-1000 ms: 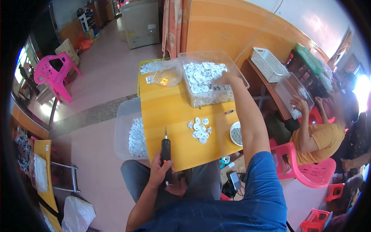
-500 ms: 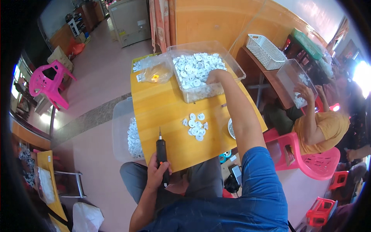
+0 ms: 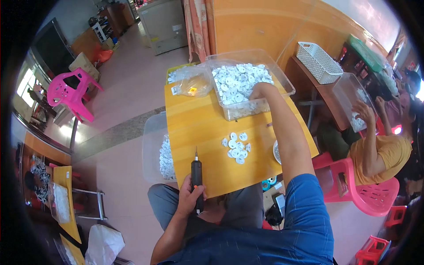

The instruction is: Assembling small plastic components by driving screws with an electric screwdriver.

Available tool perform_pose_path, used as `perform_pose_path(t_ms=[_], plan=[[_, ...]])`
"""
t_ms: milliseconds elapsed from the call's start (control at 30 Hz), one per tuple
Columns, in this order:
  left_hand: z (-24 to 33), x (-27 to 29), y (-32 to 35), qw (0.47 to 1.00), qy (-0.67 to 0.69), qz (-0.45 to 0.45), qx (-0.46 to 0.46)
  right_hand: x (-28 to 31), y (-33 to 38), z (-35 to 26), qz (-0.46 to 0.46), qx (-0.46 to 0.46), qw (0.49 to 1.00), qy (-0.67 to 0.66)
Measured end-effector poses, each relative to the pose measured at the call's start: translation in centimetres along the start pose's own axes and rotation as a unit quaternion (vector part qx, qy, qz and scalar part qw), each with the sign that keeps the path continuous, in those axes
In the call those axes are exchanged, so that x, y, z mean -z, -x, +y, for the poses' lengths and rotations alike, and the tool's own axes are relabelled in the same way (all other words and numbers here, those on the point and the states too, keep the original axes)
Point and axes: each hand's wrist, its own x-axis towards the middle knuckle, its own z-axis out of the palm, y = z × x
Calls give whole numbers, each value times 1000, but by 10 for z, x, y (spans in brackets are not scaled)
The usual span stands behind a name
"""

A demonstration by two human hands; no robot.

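My left hand (image 3: 190,196) is wrapped round a black electric screwdriver (image 3: 197,179), its thin bit pointing away from me over the table's left edge. My right hand (image 3: 263,91) reaches into a clear plastic bin (image 3: 240,113) heaped with round white plastic parts (image 3: 236,79). Its fingers are down among the parts, so I cannot see whether they grip any. On the yellow wooden table (image 3: 194,128) in front of me lies a small loose group of the same white parts (image 3: 238,150). A bowl of small pieces (image 3: 276,152) is partly covered by my right forearm.
A clear plastic bag (image 3: 194,84) lies left of the bin. Beside the table's left edge stands a lower clear tub (image 3: 152,150) of white parts. A pink chair (image 3: 73,92) is at far left. At right, a person in a yellow shirt (image 3: 380,154) sits on another pink chair.
The whole view has shifted, so everything sits further right in the picture. My right hand stays in the bin and my left hand keeps hold of the screwdriver.
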Motion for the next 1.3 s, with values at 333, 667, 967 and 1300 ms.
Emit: perform_pose_path(t_ms=[333, 667, 967, 1300], plan=[[4, -4, 0, 1000, 13, -1, -2, 5, 27, -6, 83, 32, 995, 36], [3, -4, 1, 1000, -1, 1, -20, 7, 52, -10, 276, 35, 960, 20], [4, -5, 4, 1000, -9, 11, -3, 30, 86, -17, 360, 60, 910, -196], [4, -6, 4, 1000, -24, 11, -14, 24, 150, -35, 331, 160, 828, -424]])
